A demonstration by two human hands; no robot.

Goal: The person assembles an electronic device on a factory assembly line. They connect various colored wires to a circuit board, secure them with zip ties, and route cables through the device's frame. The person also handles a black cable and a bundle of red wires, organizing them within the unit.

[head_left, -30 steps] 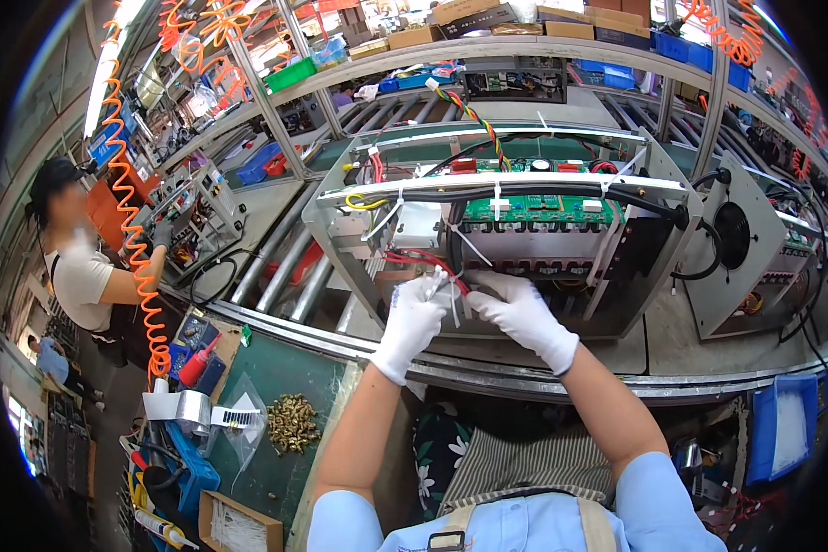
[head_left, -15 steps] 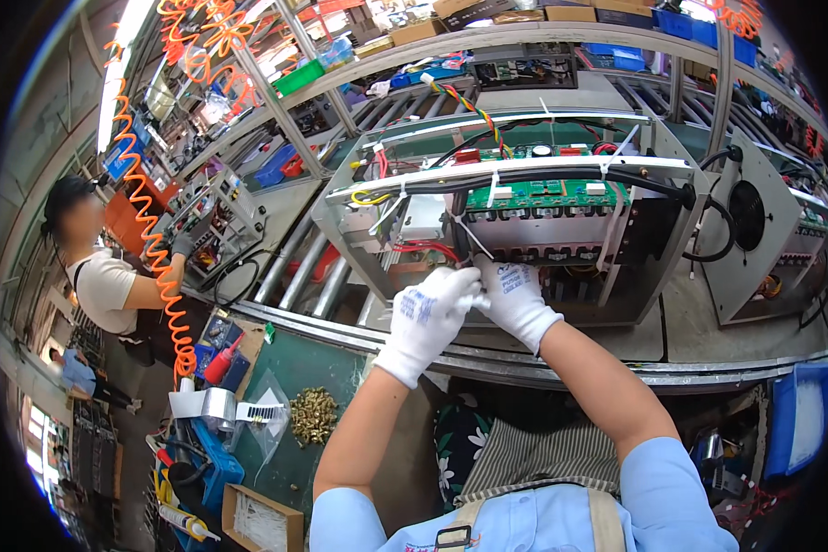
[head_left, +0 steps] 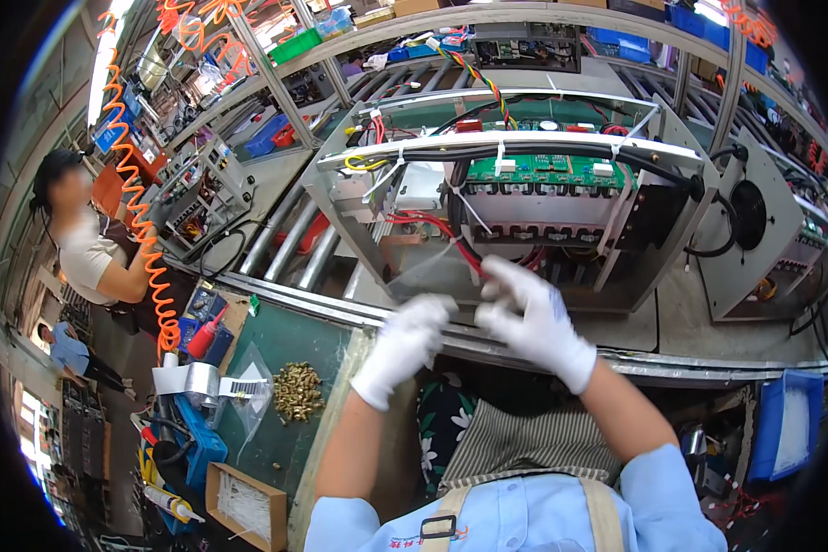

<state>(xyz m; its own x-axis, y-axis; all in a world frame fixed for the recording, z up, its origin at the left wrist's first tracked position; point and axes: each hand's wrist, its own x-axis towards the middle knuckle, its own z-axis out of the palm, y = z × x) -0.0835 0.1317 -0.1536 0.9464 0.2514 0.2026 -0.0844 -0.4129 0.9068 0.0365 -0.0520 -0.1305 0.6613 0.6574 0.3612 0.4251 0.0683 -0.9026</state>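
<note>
- The right hand [head_left: 534,322], gloved, is pinching the red wire [head_left: 451,241] at the front of the open metal chassis [head_left: 524,202].
- The left hand [head_left: 405,342] is hovering beside it, blurred; I cannot tell its fingers' state.
- A hard tug is likely risking a loosened connection.
- A brown cardboard box [head_left: 244,506] is sitting on the table's left edge, near blue bins [head_left: 787,432].

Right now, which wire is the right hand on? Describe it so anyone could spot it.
Find the open metal chassis on the roller conveyor, straight ahead. Below its green circuit board, a red wire slants down to the gloved right hand. The neighbouring cables along the top rail are black.
</note>
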